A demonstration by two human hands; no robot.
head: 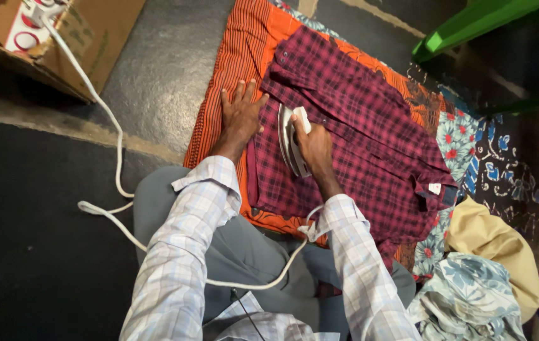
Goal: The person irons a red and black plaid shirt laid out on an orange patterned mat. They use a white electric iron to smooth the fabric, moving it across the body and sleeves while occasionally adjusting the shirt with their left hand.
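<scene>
Head view showed a white iron [291, 140] at frame centre on a dark red checked shirt [351, 132], the right hand [312, 146] clenched round its handle; the left hand [241, 113] lay spread flat on the orange cloth [235, 57] beside it.

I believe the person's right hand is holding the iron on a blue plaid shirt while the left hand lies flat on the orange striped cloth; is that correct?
Not quite: the head view shows the plaid shirt is dark red, not blue. The rest holds: the right hand holds the white and silver iron on it, and the left hand lies flat on the orange striped cloth.
</scene>
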